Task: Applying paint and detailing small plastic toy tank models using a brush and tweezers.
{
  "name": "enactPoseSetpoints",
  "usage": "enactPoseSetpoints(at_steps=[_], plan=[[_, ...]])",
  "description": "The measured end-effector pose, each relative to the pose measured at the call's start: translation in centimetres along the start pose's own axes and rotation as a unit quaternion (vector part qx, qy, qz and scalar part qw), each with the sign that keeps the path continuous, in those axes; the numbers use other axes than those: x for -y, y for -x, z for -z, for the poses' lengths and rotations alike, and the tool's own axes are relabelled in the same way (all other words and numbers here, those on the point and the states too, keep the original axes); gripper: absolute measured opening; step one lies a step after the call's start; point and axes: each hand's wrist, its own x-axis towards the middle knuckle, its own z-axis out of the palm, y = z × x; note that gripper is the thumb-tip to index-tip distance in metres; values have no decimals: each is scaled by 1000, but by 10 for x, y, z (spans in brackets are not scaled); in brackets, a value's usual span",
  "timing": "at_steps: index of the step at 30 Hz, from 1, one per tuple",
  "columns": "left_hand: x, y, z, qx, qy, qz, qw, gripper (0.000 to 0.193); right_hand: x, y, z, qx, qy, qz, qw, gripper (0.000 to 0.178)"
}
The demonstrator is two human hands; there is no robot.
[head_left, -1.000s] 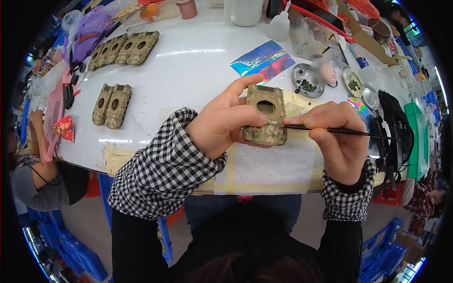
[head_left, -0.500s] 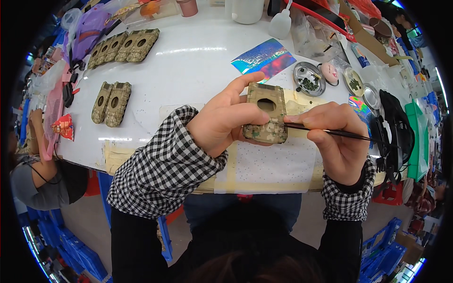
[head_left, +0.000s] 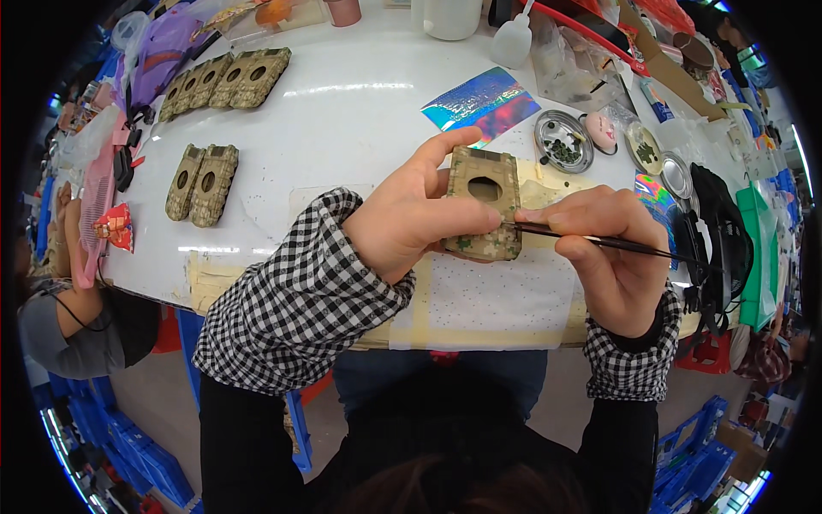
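My left hand (head_left: 407, 210) is closed around a camouflage-patterned model tank hull (head_left: 485, 223) with a round hole in its top, held up over the table. My left thumb presses on the hull's upper face beside the hole. In my right hand (head_left: 612, 248) is a pair of dark, slim tweezers (head_left: 616, 242), their tip at the right edge of the hull by my left thumb. Whether the tip grips anything is too small to tell. Below the hull lies a white sheet (head_left: 492, 304) dotted with tiny specks.
Two more hulls (head_left: 201, 184) stand on the left, with a row of several hulls (head_left: 227, 81) farther back. Beyond my right hand are a round metal dish (head_left: 563, 141) of dark green bits, a holographic sheet (head_left: 481, 104) and a squeeze bottle (head_left: 511, 43). At far left, another person's arm (head_left: 73, 231) shows.
My left thumb has slid slightly right along the hull, toward the tweezer tip. Otherwise both hands and the hull stay nearly in place.
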Motion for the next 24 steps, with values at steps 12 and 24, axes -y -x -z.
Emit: enactPoseSetpoints(at_steps=[12, 24], plan=[[1, 1, 0, -2, -11, 2, 1000, 86, 0, 2, -1, 6, -18, -21, 1000, 14], [3, 0, 0, -4, -4, -1, 1000, 84, 0, 2, -1, 6, -4, -18, 1000, 13]])
